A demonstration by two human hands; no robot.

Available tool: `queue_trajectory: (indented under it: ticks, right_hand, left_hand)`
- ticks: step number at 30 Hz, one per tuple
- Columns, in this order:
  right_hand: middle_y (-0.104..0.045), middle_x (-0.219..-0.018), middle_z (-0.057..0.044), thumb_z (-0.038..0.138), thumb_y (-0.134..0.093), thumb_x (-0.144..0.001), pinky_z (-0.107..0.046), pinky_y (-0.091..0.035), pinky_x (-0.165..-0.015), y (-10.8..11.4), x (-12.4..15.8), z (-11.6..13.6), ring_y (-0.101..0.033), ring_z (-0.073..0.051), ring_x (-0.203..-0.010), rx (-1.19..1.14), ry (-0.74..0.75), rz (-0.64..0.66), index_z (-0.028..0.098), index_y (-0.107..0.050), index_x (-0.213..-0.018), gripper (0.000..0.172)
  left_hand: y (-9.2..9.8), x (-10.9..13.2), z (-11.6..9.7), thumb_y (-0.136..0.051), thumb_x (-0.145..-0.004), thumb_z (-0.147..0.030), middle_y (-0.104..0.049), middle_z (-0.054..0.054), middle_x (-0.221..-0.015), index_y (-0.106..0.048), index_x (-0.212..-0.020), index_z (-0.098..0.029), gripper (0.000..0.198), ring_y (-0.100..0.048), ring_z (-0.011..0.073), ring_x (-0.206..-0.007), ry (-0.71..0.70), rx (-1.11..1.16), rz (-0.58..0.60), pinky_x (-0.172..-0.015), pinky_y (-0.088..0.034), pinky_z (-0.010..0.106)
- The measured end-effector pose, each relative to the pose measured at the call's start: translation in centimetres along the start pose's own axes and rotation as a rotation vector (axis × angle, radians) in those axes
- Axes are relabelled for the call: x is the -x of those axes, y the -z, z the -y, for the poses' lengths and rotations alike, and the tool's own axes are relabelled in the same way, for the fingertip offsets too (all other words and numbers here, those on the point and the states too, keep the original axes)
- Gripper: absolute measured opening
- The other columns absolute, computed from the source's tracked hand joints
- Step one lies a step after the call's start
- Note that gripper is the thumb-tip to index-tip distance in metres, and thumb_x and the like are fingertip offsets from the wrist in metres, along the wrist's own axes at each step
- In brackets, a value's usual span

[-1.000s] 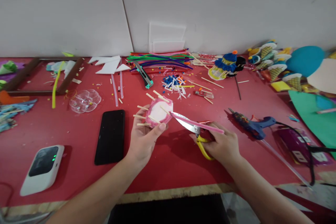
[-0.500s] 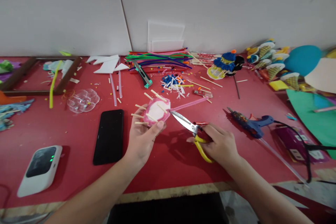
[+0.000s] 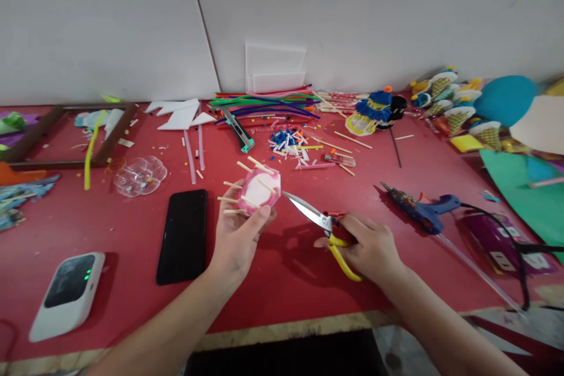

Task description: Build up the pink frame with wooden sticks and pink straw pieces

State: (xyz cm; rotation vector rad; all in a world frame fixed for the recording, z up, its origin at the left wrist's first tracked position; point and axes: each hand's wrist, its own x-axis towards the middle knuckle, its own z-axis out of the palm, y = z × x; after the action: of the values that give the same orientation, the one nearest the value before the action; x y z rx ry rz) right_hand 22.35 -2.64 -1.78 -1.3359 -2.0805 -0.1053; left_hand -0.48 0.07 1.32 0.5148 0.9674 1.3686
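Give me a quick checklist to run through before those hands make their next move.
1. Left hand grips the pink-rimmed piece: ok.
2. Right hand holds the scissors by the handle end: ok.
3. Scissors apart from the left hand: ok, though their tips are near the piece's edge.
4. Glue gun apart from both hands: ok.
5. Glue gun cool: cannot tell; heat doesn't show.
6. Scraps tidied away: not ok; they lie loose on the red table.
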Motion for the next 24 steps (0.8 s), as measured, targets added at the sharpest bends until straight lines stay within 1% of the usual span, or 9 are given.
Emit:
queue_trajectory:
  ticks: [2,5,8,11,14,16,18,20,24]
  right_hand:
    - [-0.054,-0.055,0.001,0.051,-0.053,-0.092,-0.023,-0.032,-0.047,-0.1,0.1,-0.2,-0.052,-0.010,-0.047,0.038,-0.006,0.006,0.020,-0.050,-0.063,0.043]
    - [-0.058,-0.058,-0.001,0.056,-0.052,-0.090,-0.025,-0.034,-0.049,-0.3,0.3,-0.5,-0.057,-0.013,-0.050,0.112,-0.065,0.057,0.019,-0.053,-0.066,0.044]
    - [-0.064,-0.064,-0.002,0.059,-0.059,-0.083,-0.026,-0.034,-0.049,-0.2,0.5,-0.7,-0.063,-0.018,-0.056,0.222,-0.159,0.201,0.020,-0.058,-0.071,0.041]
    - [-0.069,-0.072,-0.003,0.049,-0.068,-0.078,-0.027,-0.037,-0.050,1.1,0.1,-0.9,-0.065,-0.020,-0.060,0.237,-0.201,0.431,0.021,-0.063,-0.078,0.029]
    - [-0.072,-0.090,-0.006,0.032,-0.067,-0.081,-0.031,-0.050,-0.066,3.3,-1.2,-0.6,-0.069,-0.023,-0.078,0.087,-0.087,0.541,0.021,-0.068,-0.090,0.014]
    - [-0.073,-0.096,-0.007,0.025,-0.061,-0.087,-0.032,-0.053,-0.074,4.5,-2.6,0.3,-0.070,-0.022,-0.084,-0.002,-0.043,0.469,0.021,-0.069,-0.098,0.014]
    - [-0.074,-0.094,-0.005,0.025,-0.056,-0.093,-0.027,-0.054,-0.072,4.8,-3.9,1.6,-0.071,-0.017,-0.080,-0.107,-0.035,0.332,0.021,-0.068,-0.104,0.016]
    - [-0.076,-0.094,-0.004,0.028,-0.057,-0.095,-0.023,-0.054,-0.069,4.5,-5.0,2.9,-0.071,-0.014,-0.078,-0.231,0.049,0.220,0.022,-0.067,-0.110,0.019]
    - [-0.076,-0.092,-0.003,0.025,-0.060,-0.094,-0.021,-0.054,-0.069,3.0,-6.0,4.2,-0.070,-0.012,-0.077,-0.341,0.161,0.106,0.021,-0.066,-0.114,0.022]
  left_hand:
    - [0.2,-0.2,0.0,-0.087,-0.064,-0.021,-0.069,-0.003,-0.096,-0.053,-0.121,-0.032,0.067,-0.069,0.0098,-0.076,-0.056,-0.012,-0.027,-0.074,-0.060,0.024]
    - [0.4,-0.4,-0.3,-0.084,-0.069,-0.021,-0.069,-0.004,-0.103,-0.051,-0.126,-0.037,0.068,-0.069,0.0100,-0.079,-0.176,-0.049,-0.039,-0.077,-0.060,0.025]
    - [0.5,-0.6,-0.6,-0.081,-0.072,-0.020,-0.067,-0.002,-0.115,-0.049,-0.130,-0.040,0.069,-0.069,0.0102,-0.085,-0.244,-0.083,-0.003,-0.080,-0.060,0.025]
    - [0.5,-0.6,-0.5,-0.080,-0.072,-0.021,-0.065,0.000,-0.125,-0.047,-0.134,-0.041,0.073,-0.069,0.0126,-0.092,-0.257,-0.111,0.040,-0.080,-0.060,0.025]
    - [0.6,-0.4,-0.2,-0.082,-0.071,-0.022,-0.064,0.001,-0.127,-0.046,-0.136,-0.040,0.076,-0.069,0.0153,-0.097,-0.261,-0.171,0.116,-0.079,-0.060,0.025]
    - [0.7,-0.2,0.1,-0.084,-0.069,-0.022,-0.062,0.002,-0.131,-0.047,-0.136,-0.040,0.078,-0.069,0.0166,-0.098,-0.286,-0.218,0.181,-0.080,-0.061,0.025]
    - [0.7,0.1,0.1,-0.084,-0.069,-0.022,-0.060,0.003,-0.133,-0.047,-0.136,-0.038,0.079,-0.069,0.0186,-0.101,-0.312,-0.272,0.242,-0.081,-0.061,0.027]
    - [0.7,0.4,0.1,-0.084,-0.070,-0.022,-0.061,0.004,-0.133,-0.046,-0.137,-0.037,0.078,-0.068,0.0209,-0.104,-0.311,-0.336,0.289,-0.081,-0.062,0.028]
    - [0.7,0.6,-0.2,-0.081,-0.073,-0.022,-0.060,0.006,-0.134,-0.043,-0.139,-0.037,0.078,-0.068,0.0225,-0.106,-0.316,-0.389,0.329,-0.081,-0.062,0.029]
